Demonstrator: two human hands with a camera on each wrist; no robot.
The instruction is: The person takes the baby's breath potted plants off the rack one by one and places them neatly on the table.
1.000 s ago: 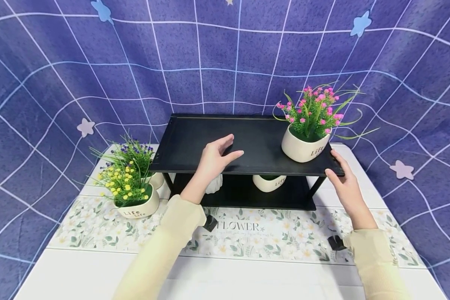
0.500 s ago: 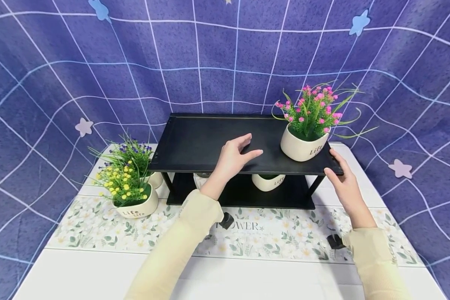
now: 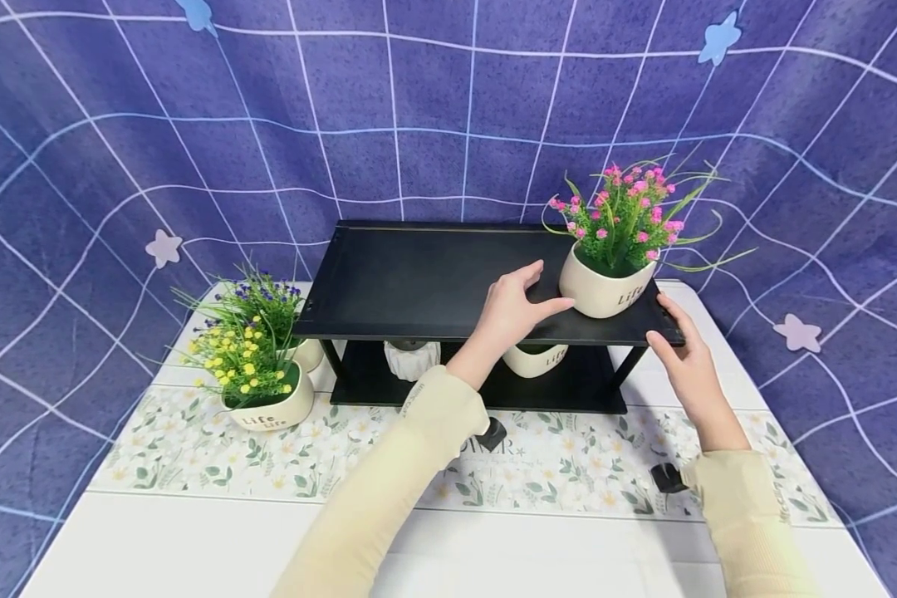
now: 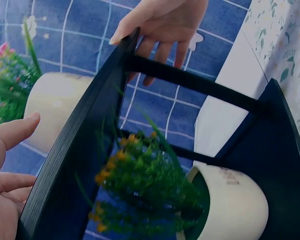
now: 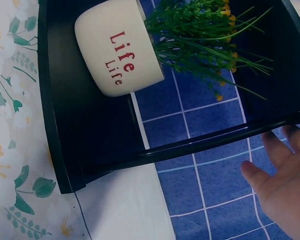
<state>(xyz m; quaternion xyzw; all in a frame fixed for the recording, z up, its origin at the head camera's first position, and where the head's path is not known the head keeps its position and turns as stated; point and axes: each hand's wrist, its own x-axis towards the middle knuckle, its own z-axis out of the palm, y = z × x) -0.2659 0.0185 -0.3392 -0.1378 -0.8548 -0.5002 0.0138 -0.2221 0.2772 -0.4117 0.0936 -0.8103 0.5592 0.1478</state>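
A cream pot of pink flowers (image 3: 605,286), lettered "Life", stands on the top board of a black two-tier shelf (image 3: 411,274). My left hand (image 3: 512,307) is just left of it, fingers loosely extended, thumb tip right at the pot's side. In the left wrist view the same pot (image 4: 55,105) lies beyond the thumb. At the shelf's right front corner is my right hand (image 3: 691,370), its thumb and fingers touching the edge. On the lower board a second cream pot (image 5: 117,50), with orange-yellow flowers, is partly hidden by the top board and left arm.
A white ribbed pot (image 3: 411,361) is on the lower board's left. Left of the shelf are a pot of yellow flowers (image 3: 272,411) and one of purple flowers (image 3: 265,295). A floral mat strip (image 3: 217,457) runs in front; a blue curtain (image 3: 419,100) hangs behind.
My left hand has moved right across the top board to the pink-flower pot, uncovering the ribbed pot below. The right hand stays at the shelf's corner.
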